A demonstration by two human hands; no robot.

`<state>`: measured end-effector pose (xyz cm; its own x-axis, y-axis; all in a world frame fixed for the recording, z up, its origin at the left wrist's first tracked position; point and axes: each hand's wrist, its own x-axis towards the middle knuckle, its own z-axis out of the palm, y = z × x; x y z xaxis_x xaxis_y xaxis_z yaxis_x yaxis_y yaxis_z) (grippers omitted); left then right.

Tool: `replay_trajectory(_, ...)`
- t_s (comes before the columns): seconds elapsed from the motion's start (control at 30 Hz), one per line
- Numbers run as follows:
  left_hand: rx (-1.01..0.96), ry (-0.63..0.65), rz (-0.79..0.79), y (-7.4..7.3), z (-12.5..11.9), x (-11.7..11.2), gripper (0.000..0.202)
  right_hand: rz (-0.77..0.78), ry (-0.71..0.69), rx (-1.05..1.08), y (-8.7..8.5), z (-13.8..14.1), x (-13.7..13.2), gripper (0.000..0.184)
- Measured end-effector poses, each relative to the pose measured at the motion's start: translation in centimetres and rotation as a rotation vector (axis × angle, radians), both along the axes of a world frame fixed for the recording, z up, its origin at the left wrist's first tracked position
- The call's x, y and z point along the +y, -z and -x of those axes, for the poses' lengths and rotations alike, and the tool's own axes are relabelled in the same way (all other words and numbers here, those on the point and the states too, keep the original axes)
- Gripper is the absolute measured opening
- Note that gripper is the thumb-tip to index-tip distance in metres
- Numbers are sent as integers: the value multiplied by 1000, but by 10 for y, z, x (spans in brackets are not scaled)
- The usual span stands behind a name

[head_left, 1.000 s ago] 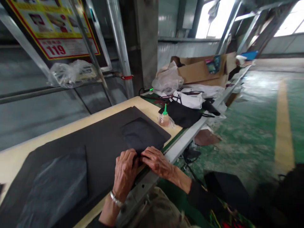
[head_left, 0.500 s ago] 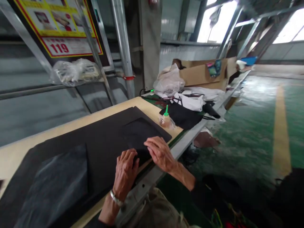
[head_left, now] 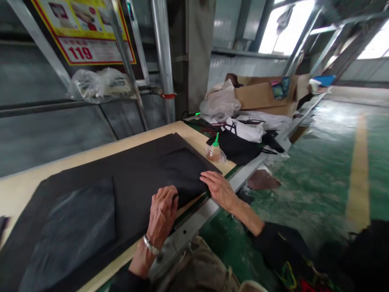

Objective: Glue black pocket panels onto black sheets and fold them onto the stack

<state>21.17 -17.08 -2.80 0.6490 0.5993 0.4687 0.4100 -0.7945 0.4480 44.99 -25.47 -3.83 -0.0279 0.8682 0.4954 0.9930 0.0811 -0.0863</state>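
A dark sheet of material (head_left: 133, 170) covers much of the pale tabletop, and a smaller black fabric piece (head_left: 185, 172) lies on its right part. My left hand (head_left: 162, 209), with a metal band at the wrist, has its fingers curled on the near left edge of that piece, thumb against the forefinger. At the right edge of the same piece, my right hand (head_left: 220, 190) rests with fingers stretched and close together; its thumb is hidden. Another dark, creased piece (head_left: 79, 231) lies at the left.
Beyond my right hand stands a small bottle with a green nozzle (head_left: 215, 149), wrapped in clear plastic. Black and white cloth items (head_left: 243, 132), a plastic bag (head_left: 220, 103) and an open cardboard box (head_left: 258, 97) lie farther along the bench. A metal rail (head_left: 194, 221) edges the near side.
My right hand has moved right, away from my left hand, along the edge of the black fabric piece. My left hand stays almost in place. The view has shifted slightly.
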Motion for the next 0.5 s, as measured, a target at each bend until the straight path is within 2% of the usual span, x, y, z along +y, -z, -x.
replay_trajectory(0.17, 9, -17, -3, 0, -1, 0, 13, -28, 7, 32, -2, -6, 13, 33)
replay_trajectory(0.5, 32, -47, 10, -2, -3, -3, 13, -20, 17, -52, -2, -12, 35, 33)
